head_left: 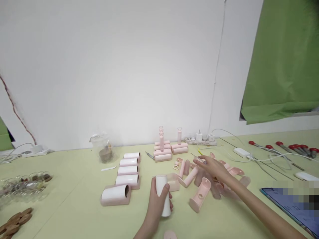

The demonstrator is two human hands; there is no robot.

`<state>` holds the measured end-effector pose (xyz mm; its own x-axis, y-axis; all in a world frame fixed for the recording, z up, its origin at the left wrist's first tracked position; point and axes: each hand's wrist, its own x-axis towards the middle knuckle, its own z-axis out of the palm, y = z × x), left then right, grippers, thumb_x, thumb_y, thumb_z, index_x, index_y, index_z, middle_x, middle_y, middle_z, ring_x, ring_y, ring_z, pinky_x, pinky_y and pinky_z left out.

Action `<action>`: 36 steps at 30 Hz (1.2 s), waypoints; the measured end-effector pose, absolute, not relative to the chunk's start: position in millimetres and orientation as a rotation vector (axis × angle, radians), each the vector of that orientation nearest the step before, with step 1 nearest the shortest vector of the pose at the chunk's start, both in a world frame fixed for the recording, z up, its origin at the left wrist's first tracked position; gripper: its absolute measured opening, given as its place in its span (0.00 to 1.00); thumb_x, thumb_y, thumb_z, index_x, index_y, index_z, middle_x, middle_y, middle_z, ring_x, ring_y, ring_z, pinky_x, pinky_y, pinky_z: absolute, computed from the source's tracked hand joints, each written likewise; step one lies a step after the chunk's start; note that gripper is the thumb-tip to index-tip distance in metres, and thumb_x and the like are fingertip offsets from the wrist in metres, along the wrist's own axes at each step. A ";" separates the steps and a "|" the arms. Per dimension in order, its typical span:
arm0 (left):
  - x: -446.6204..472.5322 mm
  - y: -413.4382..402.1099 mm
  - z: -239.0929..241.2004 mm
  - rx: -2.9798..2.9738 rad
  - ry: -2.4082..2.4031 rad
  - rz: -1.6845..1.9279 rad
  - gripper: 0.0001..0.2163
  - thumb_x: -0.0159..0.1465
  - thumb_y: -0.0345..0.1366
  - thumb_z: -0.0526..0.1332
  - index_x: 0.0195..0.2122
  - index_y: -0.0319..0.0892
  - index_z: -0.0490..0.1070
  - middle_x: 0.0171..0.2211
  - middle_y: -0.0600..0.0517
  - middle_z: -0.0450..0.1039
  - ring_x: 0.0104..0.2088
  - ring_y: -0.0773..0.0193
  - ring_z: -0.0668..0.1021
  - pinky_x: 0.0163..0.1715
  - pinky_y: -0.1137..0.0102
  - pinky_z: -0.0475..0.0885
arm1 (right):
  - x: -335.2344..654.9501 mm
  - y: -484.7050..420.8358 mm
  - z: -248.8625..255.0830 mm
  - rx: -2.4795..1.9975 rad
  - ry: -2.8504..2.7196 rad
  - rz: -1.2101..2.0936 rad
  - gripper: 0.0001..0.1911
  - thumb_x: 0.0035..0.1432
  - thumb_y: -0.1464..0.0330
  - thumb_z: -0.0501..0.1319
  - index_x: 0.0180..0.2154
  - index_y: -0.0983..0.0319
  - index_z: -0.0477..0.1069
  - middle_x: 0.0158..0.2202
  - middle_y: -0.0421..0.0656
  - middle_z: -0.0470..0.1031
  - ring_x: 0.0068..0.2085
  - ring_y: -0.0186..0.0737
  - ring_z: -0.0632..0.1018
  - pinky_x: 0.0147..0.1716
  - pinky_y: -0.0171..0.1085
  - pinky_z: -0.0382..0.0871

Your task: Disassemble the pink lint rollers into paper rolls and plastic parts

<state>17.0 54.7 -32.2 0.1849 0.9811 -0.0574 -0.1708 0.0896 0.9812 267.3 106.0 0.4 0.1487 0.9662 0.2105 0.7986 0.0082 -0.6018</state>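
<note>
My left hand (157,196) is wrapped round a white paper roll (163,204), which stands nearly upright above the table. A clear pinkish plastic case part (173,182) lies just behind it. My right hand (211,166) reaches over a heap of pink plastic parts (199,179), its fingers pinched on a thin, pointed tool (195,156) whose kind I cannot make out. A curved pink holder piece (200,195) lies in front of that hand. Beside the heap is a small heart-shaped pink loop (175,167).
White rolls in pink trays (116,194) form a row on the left. Pink roller sets (162,154) stand near the wall, with a utility knife (149,155) beside them. A power strip (200,142), red-tipped tools (270,147), cables and a phone (286,205) occupy the right.
</note>
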 end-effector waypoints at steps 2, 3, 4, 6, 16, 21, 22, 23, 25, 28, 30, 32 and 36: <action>15.9 55.5 -32.5 1.127 0.993 1.122 0.22 0.52 0.51 0.58 0.39 0.45 0.51 0.18 0.60 0.63 0.13 0.70 0.67 0.11 0.77 0.62 | 257.1 93.4 5.4 -1.781 -1.718 0.303 0.20 0.56 0.53 0.48 0.35 0.64 0.63 0.24 0.43 0.66 0.24 0.39 0.67 0.20 0.30 0.52; 15.6 55.9 -33.0 1.133 0.999 1.136 0.21 0.52 0.50 0.58 0.40 0.45 0.51 0.19 0.60 0.63 0.13 0.70 0.67 0.11 0.77 0.62 | 248.2 84.5 6.8 -1.743 -1.757 0.301 0.18 0.57 0.55 0.48 0.32 0.63 0.63 0.23 0.42 0.66 0.25 0.38 0.68 0.22 0.30 0.54; 15.3 56.2 -33.7 1.139 1.008 1.149 0.21 0.53 0.49 0.58 0.40 0.46 0.51 0.19 0.60 0.63 0.13 0.71 0.67 0.11 0.77 0.62 | 237.0 74.0 6.7 -1.672 -1.838 0.320 0.16 0.56 0.56 0.49 0.28 0.63 0.62 0.23 0.41 0.66 0.26 0.37 0.68 0.23 0.30 0.55; 14.5 56.5 -34.6 1.158 1.030 1.178 0.22 0.52 0.49 0.59 0.42 0.46 0.51 0.20 0.60 0.63 0.13 0.71 0.67 0.12 0.77 0.62 | 209.8 49.2 0.0 -1.472 -2.067 0.391 0.14 0.53 0.60 0.54 0.23 0.63 0.62 0.23 0.38 0.66 0.26 0.33 0.69 0.26 0.28 0.58; -9.8 67.3 -8.9 1.093 1.182 1.613 0.17 0.53 0.47 0.59 0.36 0.45 0.55 0.21 0.58 0.64 0.16 0.70 0.69 0.15 0.76 0.67 | 151.4 16.1 -37.6 -1.073 -2.431 0.362 0.13 0.47 0.69 0.61 0.38 0.57 0.66 0.36 0.34 0.70 0.31 0.33 0.73 0.29 0.27 0.60; -16.0 71.7 -7.7 1.187 1.275 1.479 0.21 0.51 0.49 0.59 0.40 0.45 0.56 0.21 0.58 0.65 0.16 0.69 0.69 0.15 0.75 0.65 | 166.9 59.1 6.0 -1.323 -2.140 0.336 0.09 0.54 0.65 0.55 0.37 0.61 0.66 0.38 0.41 0.69 0.35 0.37 0.71 0.31 0.31 0.60; -16.4 71.1 -8.1 1.248 1.321 1.431 0.21 0.51 0.49 0.59 0.42 0.45 0.56 0.22 0.57 0.65 0.17 0.68 0.70 0.16 0.74 0.66 | 166.7 65.6 12.0 -1.341 -2.126 0.343 0.10 0.56 0.63 0.54 0.36 0.62 0.66 0.38 0.42 0.69 0.35 0.38 0.71 0.31 0.31 0.60; -16.8 70.3 -8.4 1.321 1.371 1.390 0.22 0.52 0.49 0.59 0.43 0.45 0.57 0.23 0.56 0.67 0.19 0.66 0.71 0.19 0.73 0.68 | 165.2 70.3 16.4 -1.346 -2.114 0.350 0.11 0.57 0.62 0.53 0.35 0.62 0.66 0.37 0.42 0.69 0.34 0.37 0.70 0.30 0.31 0.60; -17.9 68.6 -8.9 1.494 1.459 1.349 0.21 0.52 0.47 0.59 0.45 0.44 0.59 0.30 0.52 0.70 0.27 0.63 0.74 0.28 0.70 0.70 | 159.4 74.5 20.9 -1.329 -2.105 0.366 0.13 0.61 0.62 0.48 0.32 0.63 0.64 0.32 0.41 0.68 0.31 0.35 0.69 0.28 0.30 0.58; -19.3 67.3 -10.1 1.702 1.493 1.342 0.19 0.53 0.44 0.58 0.45 0.44 0.61 0.42 0.50 0.68 0.42 0.60 0.72 0.42 0.68 0.67 | 149.3 69.0 21.0 -1.286 -2.149 0.402 0.15 0.62 0.65 0.45 0.26 0.63 0.61 0.23 0.38 0.65 0.25 0.32 0.66 0.23 0.28 0.53; -19.5 67.3 -11.4 1.753 1.490 1.316 0.19 0.54 0.42 0.57 0.46 0.45 0.60 0.45 0.51 0.67 0.46 0.61 0.69 0.45 0.68 0.64 | 145.5 62.2 19.8 -1.274 -2.182 0.401 0.15 0.61 0.66 0.47 0.24 0.64 0.59 0.20 0.37 0.63 0.23 0.31 0.65 0.22 0.29 0.49; -19.0 67.5 -12.3 1.755 1.502 1.299 0.19 0.54 0.41 0.57 0.47 0.46 0.60 0.46 0.52 0.67 0.47 0.61 0.69 0.45 0.69 0.64 | 144.9 57.0 18.8 -1.285 -2.212 0.384 0.15 0.60 0.66 0.48 0.22 0.64 0.59 0.21 0.38 0.63 0.23 0.31 0.64 0.22 0.29 0.46; -17.9 66.2 -11.3 1.724 1.536 1.281 0.19 0.54 0.41 0.57 0.48 0.47 0.59 0.46 0.52 0.66 0.47 0.61 0.69 0.44 0.69 0.65 | 148.5 55.4 18.2 -1.338 -2.214 0.433 0.16 0.61 0.66 0.47 0.22 0.64 0.61 0.22 0.39 0.65 0.24 0.31 0.66 0.22 0.30 0.46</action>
